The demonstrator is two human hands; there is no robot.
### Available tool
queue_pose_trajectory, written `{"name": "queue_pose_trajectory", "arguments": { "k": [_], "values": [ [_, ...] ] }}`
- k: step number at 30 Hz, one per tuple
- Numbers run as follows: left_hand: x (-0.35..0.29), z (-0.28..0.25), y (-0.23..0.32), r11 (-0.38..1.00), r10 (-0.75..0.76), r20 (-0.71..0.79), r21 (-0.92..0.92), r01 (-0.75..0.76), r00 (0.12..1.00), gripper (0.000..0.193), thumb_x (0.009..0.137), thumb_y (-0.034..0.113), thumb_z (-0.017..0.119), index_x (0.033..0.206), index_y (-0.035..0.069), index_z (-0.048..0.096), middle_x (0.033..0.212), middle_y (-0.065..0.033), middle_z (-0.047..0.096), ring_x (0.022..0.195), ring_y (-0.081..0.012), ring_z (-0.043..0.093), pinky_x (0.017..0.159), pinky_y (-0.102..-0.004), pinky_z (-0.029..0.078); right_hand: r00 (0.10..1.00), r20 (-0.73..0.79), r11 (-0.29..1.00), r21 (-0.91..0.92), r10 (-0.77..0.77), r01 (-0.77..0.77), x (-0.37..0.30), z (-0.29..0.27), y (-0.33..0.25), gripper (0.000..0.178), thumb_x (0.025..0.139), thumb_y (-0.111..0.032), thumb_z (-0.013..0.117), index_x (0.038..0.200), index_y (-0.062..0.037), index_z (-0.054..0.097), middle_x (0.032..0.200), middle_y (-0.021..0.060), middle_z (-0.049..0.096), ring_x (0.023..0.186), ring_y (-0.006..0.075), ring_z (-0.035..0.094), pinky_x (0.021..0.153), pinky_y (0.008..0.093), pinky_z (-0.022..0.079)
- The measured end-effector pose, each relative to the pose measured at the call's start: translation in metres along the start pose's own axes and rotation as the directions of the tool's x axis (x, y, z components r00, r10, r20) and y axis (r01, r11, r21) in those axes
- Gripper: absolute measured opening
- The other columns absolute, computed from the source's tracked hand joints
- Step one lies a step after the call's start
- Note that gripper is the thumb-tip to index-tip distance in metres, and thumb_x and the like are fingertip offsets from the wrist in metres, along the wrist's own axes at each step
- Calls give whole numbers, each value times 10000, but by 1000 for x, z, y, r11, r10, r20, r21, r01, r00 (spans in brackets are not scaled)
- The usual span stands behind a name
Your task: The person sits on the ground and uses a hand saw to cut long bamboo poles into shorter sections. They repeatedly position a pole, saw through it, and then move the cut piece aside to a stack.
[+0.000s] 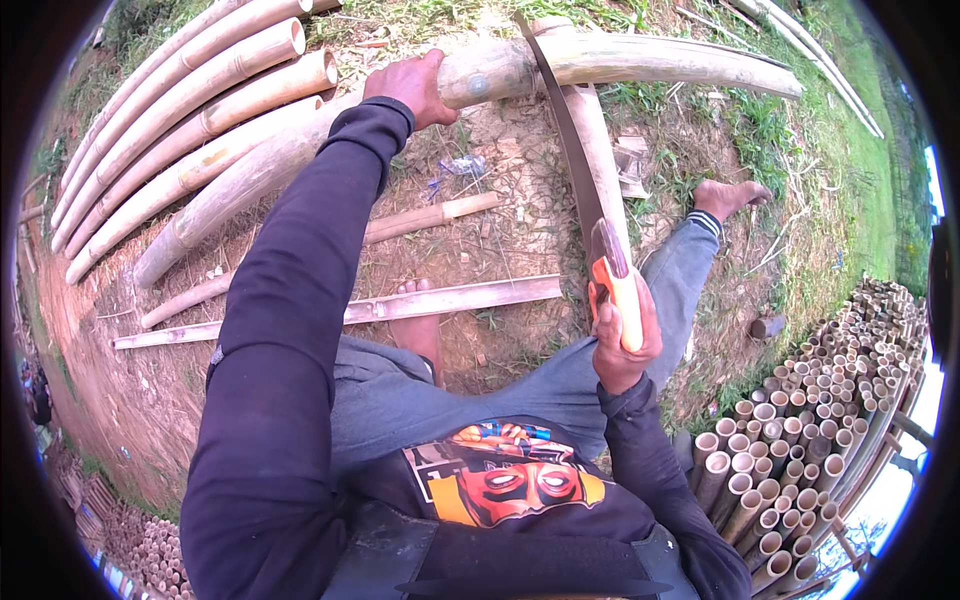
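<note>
My right hand [628, 345] is closed around the orange and dark handle of a handsaw [568, 135]. Its long blade reaches away from me and lies against a thick pale bamboo pole [490, 72] at the far side. Left of the blade, my left hand [410, 88] is wrapped over the same pole; some of its fingers are hidden behind the pole. Beneath the pole, near the blade, a narrower bamboo support [603, 165] runs toward me, partly covered by the saw. How deep the blade sits in the bamboo I cannot tell.
Several cut bamboo poles [200, 125] lie side by side at the far left. A split bamboo strip [460, 300] crosses the ground before me, over my bare foot [418, 335]. A large stack of bamboo pieces [790, 440] stands at the near right. Crumpled clear plastic [465, 165] lies on the dirt.
</note>
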State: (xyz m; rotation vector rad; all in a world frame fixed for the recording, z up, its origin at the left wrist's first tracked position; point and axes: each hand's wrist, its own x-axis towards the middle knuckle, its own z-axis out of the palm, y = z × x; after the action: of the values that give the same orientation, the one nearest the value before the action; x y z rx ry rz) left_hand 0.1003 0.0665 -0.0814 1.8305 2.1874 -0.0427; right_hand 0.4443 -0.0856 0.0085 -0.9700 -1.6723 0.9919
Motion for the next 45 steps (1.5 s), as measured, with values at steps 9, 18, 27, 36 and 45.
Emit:
{"name": "queue_pose_trajectory", "arguments": {
  "k": [9, 18, 27, 36, 45],
  "values": [
    [-3, -12, 3, 1000, -14, 55, -9, 15, 998, 872, 741, 506, 892, 1451, 130, 554, 1254, -177, 742, 1139, -361, 741, 978, -482, 598, 999, 31, 999, 21, 37, -37, 116, 47, 93, 472, 1019, -76, 750, 1418, 73, 548, 1266, 126, 654, 1084, 159, 683, 903, 298, 587],
    [-2, -5, 0, 1000, -11, 28, -13, 11, 1000, 800, 746, 482, 896, 1382, 119, 577, 1174, -171, 736, 1101, -368, 739, 949, -499, 596, 997, -31, 982, -177, -72, 65, 171, 58, 66, 420, 1056, -284, 740, 1260, 73, 650, 984, 144, 789, 873, 220, 768, 809, 361, 603],
    [0, -4, -2, 999, 26, 43, -38, -24, 999, 808, 754, 485, 895, 1389, 112, 563, 1182, -186, 739, 1105, -380, 741, 955, -503, 595, 987, -99, 963, -223, 130, -149, -16, -36, -48, 302, 1081, -154, 679, 1267, 79, 628, 925, 60, 702, 774, 88, 644, 702, 249, 507],
    [-4, -14, 0, 1000, -15, 55, -15, 15, 998, 809, 772, 527, 895, 1397, 123, 575, 1194, -175, 752, 1111, -355, 749, 952, -489, 603, 995, -44, 901, -430, -88, 61, 197, 80, 62, 322, 1032, -279, 759, 1065, 28, 670, 765, 164, 711, 662, 288, 722, 624, 395, 545],
    [1, -2, -2, 1000, 8, 50, -9, -8, 999, 876, 752, 488, 879, 1465, 120, 529, 1183, -188, 745, 1102, -375, 744, 949, -507, 595, 992, -109, 975, -201, 70, -91, -40, -35, -5, 257, 1038, -74, 707, 1226, 95, 660, 1062, 134, 769, 888, 142, 739, 787, 298, 587]
  ]
}}
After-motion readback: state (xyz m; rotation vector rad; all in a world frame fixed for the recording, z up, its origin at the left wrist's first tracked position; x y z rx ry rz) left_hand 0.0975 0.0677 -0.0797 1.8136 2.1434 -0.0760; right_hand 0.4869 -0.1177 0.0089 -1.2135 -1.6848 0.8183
